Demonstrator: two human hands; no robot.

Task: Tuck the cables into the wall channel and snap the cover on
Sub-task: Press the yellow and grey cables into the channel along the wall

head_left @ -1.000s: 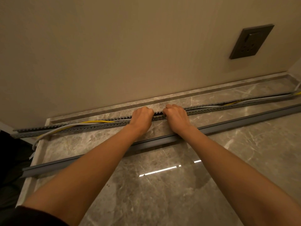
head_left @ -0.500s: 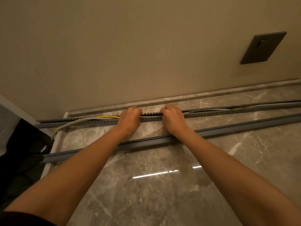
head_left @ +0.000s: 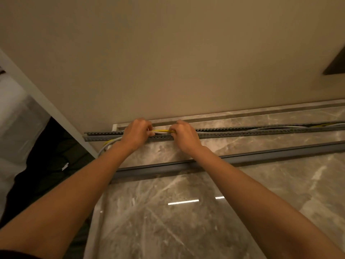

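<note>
**Yellow and white cables (head_left: pixel 162 131) held in both grips**

I see the cables span the short gap between my grips, just over the long grey slotted plastic channel (head_left: pixel 242 133). My left grip (head_left: pixel 137 134) and right grip (head_left: pixel 183 136) are each curled tight round them. The long grey plastic cover strip (head_left: pixel 261 156) lies nearer me than both grips, apart from the channel, on the glossy marble floor (head_left: pixel 186 221).

Floor (head_left: pixel 186 230) gleams, polished marble-look stone, glossy enough to mirror bright streaks; wall (head_left: pixel 168 62) is flat matt paint, smooth; channel (head_left: pixel 242 134) looks dull grey plastic, its edges toothed; cover (head_left: pixel 261 156) is smooth grey plastic with a faint sheen; cables (head_left: pixel 162 131) wear slick yellow and white jackets.
</note>
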